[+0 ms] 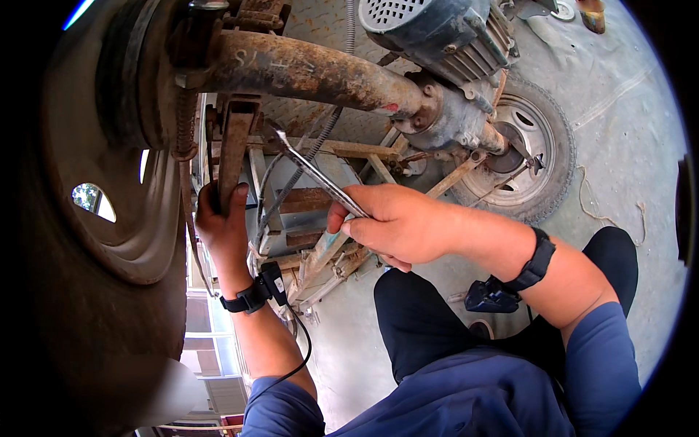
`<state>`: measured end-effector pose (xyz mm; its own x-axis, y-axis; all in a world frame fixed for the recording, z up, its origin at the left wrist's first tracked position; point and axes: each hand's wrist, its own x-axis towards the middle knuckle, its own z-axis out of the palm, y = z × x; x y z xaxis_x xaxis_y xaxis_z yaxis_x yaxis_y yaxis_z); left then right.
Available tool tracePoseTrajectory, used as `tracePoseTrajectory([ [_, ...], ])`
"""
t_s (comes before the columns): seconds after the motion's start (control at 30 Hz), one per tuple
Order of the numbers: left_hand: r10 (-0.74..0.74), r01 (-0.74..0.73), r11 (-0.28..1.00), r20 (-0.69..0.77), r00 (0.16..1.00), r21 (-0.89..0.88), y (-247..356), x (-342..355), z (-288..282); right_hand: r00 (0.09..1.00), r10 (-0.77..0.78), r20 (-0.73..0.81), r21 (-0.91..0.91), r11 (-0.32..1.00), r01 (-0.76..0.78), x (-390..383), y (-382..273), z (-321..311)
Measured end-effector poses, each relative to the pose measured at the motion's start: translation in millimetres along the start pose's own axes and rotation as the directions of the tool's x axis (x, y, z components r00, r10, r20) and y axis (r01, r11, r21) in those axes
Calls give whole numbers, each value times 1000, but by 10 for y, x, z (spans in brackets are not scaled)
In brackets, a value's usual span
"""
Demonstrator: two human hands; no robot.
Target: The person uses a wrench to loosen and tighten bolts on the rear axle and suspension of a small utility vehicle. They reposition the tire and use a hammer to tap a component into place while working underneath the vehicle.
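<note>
My right hand (397, 222) is closed round the handle of a long shiny metal wrench (320, 177). Its narrow end points up and left, close to a rusty bracket below the axle. At the left, my left hand (220, 218) grips the lower end of that rusty metal bracket (234, 142), thumb on its near side; some of its fingers are hidden behind it. Above both hands runs a thick rusty axle tube (313, 71). A rusty coil spring on a rod (186, 124) hangs just left of the bracket.
A large wheel (138, 240) stands close at the left. A grey-green motor (437, 36) is fixed by the axle, and another tyred wheel (539, 153) lies beyond it. Rusty frame bars (328, 255) and a flexible conduit (291, 182) pass beneath my hands. A cord (593, 204) lies at the right.
</note>
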<state>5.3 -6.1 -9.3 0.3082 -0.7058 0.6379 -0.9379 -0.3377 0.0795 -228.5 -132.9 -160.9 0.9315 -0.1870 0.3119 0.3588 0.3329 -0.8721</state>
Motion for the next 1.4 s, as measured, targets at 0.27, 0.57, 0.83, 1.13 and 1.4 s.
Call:
tracePoseTrajectory([
  [0.27,-23,23,1000,1,1000,16,-60,-7,-12,992,42,117,259,963,-71,-20,-125,65],
  [0.57,-26,26,1000,-23,999,3,-24,-12,-2,989,77,124,228,968,-103,-84,-222,-52],
  [0.83,-12,13,999,-37,999,52,-6,-32,-12,985,119,122,126,983,-134,-57,-380,-162],
  [1.13,-4,5,1000,-30,1000,29,3,-23,-9,993,-47,-106,143,988,62,147,-161,221],
  [1.4,-20,21,1000,-41,999,21,15,-21,2,998,-29,-58,209,977,40,111,-127,259],
])
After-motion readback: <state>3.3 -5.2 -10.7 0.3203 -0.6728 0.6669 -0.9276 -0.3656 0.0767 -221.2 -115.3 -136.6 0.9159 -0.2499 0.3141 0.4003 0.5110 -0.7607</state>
